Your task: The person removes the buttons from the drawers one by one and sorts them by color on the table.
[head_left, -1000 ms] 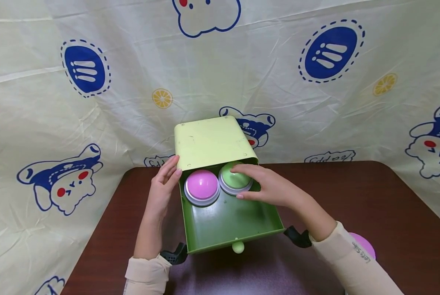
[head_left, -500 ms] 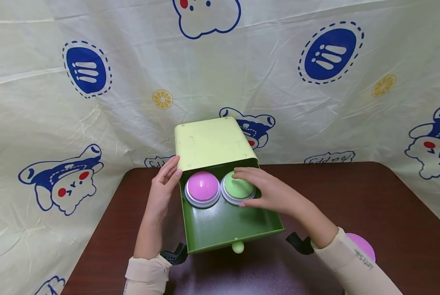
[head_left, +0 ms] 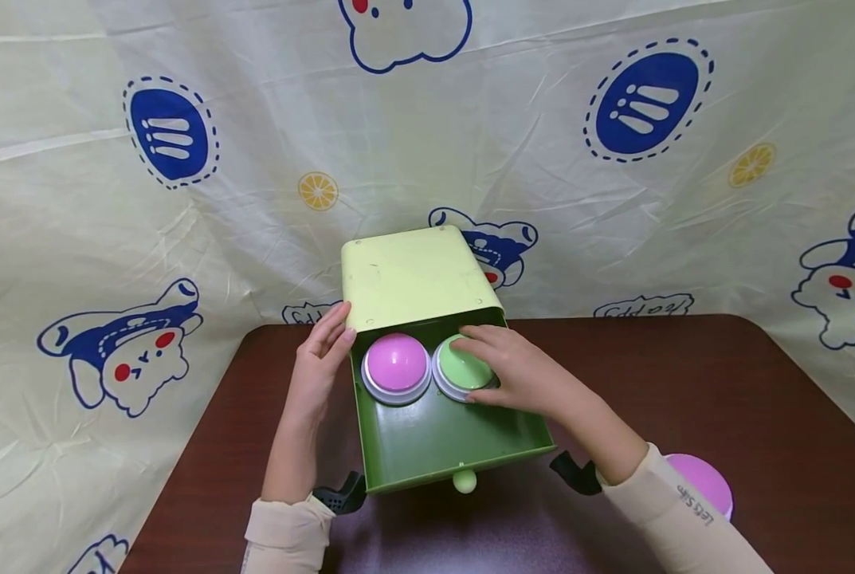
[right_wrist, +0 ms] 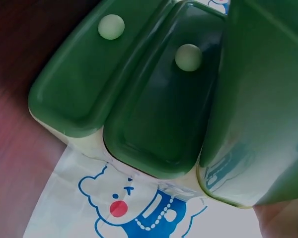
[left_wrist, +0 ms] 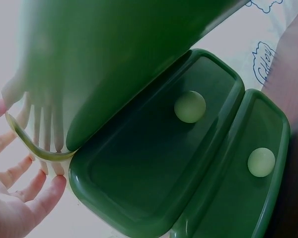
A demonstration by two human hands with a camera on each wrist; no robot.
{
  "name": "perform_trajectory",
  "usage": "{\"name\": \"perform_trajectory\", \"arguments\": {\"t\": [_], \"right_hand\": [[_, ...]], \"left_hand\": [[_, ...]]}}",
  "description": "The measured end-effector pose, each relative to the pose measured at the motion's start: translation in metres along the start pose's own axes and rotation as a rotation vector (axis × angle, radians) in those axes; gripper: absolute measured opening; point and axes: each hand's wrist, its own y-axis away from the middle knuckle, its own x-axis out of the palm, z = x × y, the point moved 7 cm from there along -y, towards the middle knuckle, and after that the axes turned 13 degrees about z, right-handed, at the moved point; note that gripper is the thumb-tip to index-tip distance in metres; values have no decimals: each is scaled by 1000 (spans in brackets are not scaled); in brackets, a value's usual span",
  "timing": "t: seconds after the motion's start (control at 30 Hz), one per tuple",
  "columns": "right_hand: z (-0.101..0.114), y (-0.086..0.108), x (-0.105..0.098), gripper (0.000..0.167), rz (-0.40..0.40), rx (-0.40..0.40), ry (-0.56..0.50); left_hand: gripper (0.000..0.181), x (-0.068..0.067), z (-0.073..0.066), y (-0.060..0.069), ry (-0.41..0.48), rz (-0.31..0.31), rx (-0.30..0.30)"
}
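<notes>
A small cabinet [head_left: 416, 275] with a pale green top has its dark green upper drawer [head_left: 456, 438] pulled out. Inside that drawer, a pink domed push button [head_left: 397, 363] on a pale round base sits on the left, with a green push button [head_left: 463, 367] beside it. My right hand [head_left: 523, 371] holds the green one, fingers over its far side and thumb at the near edge. At the cabinet's left side, my left hand [head_left: 315, 367] rests its extended fingers near the front corner. The left wrist view shows those fingers [left_wrist: 49, 196] beside the open drawer's wall.
Two lower drawers [left_wrist: 139, 163] with round pale knobs [right_wrist: 188, 57] are closed. Another pink button [head_left: 703, 482] stands on the dark brown table [head_left: 656, 367], partly behind my right sleeve. A printed white cloth [head_left: 255, 199] hangs behind the cabinet.
My right hand has drawn the green button slightly forward in the drawer, toward me. The left hand stays at the cabinet's side, and the pink button in the drawer has barely shifted.
</notes>
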Motion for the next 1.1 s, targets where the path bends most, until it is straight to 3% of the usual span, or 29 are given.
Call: {"name": "perform_trajectory", "arguments": {"t": [0.47, 0.8, 1.1], "right_hand": [[9, 8, -8, 57, -145, -95, -80], [20, 18, -27, 56, -266, -166, -93], [18, 33, -40, 53, -332, -147, -96]], "left_hand": [[44, 2, 1, 0, 7, -1, 6], [44, 2, 0, 0, 11, -7, 4], [45, 1, 0, -1, 15, -5, 2]]}}
